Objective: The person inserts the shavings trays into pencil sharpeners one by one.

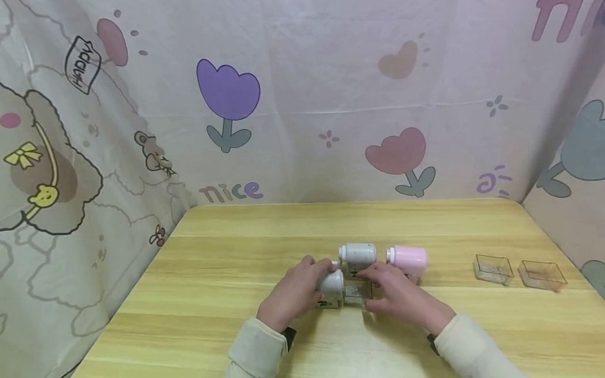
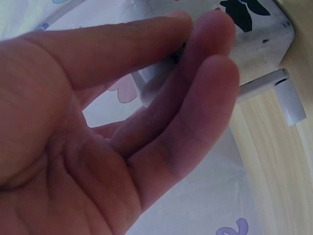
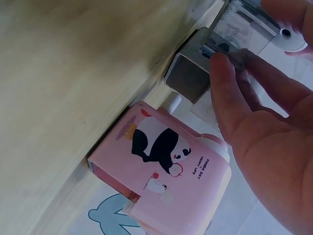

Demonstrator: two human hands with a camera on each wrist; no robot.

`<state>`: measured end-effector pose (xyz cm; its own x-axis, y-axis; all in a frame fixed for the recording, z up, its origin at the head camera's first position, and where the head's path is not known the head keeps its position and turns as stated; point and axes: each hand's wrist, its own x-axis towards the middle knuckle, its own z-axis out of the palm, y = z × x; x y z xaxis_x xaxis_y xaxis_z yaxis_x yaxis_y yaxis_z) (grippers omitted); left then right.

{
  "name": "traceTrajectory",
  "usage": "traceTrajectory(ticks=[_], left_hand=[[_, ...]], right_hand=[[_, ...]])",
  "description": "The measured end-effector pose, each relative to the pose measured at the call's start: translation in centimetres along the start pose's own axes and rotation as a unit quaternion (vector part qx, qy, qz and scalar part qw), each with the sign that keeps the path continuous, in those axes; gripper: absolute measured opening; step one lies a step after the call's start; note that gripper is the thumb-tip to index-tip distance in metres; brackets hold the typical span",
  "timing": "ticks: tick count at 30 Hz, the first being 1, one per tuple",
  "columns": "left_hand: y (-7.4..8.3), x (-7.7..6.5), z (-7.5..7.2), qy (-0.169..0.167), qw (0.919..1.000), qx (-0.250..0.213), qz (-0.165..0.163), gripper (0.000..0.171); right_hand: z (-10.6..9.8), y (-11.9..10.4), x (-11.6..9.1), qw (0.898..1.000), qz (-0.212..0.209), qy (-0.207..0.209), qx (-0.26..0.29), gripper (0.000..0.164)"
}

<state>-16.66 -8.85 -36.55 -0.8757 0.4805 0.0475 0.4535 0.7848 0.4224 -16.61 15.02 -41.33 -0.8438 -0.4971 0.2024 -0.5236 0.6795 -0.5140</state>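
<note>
My left hand (image 1: 294, 294) grips a small white bottle-shaped case (image 1: 331, 288) with dark print, seen also in the left wrist view. Right against that case, a clear plastic tray (image 1: 358, 291) is pinched between the thumb and fingertips of my right hand (image 1: 399, 297). In the right wrist view, the tray (image 3: 239, 27) overlaps a grey case with a dark end (image 3: 188, 77). Just behind both hands is a second whitish case (image 1: 358, 252). A pink case (image 1: 409, 257) stands beyond my right hand, its side printed with a panda in the right wrist view.
Two more clear trays, one plain (image 1: 493, 270) and one brownish (image 1: 543, 275), lie at the right of the wooden table (image 1: 209, 275). A printed cloth (image 1: 302, 96) hangs behind the table's back edge and along both sides.
</note>
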Motion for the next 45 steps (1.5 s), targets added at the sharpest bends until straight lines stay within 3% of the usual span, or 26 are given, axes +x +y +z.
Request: traceTrajectory(ticks=[23, 45], left_hand=[[0.1, -0.1, -0.1, 0.001, 1.0, 0.002, 0.001, 0.048], [0.2, -0.2, -0.3, -0.001, 1.0, 0.003, 0.0, 0.049]], right_hand=[[0.6, -0.4, 0.3, 0.999, -0.032, -0.023, 0.009, 0.056], [1.2, -0.7, 0.7, 0.999, -0.019, -0.024, 0.029, 0.056]])
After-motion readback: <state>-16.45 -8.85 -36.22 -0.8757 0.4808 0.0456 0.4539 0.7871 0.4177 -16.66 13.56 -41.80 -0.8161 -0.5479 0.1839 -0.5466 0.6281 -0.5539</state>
